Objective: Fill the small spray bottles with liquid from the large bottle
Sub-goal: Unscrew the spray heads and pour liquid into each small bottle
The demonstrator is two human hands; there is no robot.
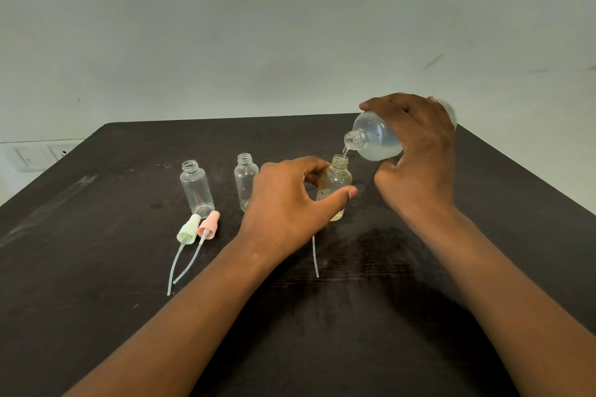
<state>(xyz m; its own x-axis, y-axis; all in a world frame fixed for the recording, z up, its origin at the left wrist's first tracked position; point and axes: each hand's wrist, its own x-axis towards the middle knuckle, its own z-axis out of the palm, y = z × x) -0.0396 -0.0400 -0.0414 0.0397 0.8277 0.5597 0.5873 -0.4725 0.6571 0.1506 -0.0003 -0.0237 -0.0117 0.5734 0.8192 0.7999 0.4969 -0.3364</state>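
On the dark table (419,300), right of centre: left hand (283,203), thumb and fingers curled round the upright small clear plastic bottle (337,179). Right hand (416,151), fingers wrapped over the tilted large translucent bottle (374,138), its neck just above the small one's mouth, liquid trickling in. Two more clear bottles (196,187) stand to the left.

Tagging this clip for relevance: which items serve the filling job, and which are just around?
In use or needed:
large bottle, tilted in right hand
small bottle held by left hand
two empty small bottles
green spray cap, pink spray cap
loose dip tube

Just around:
wall socket plate
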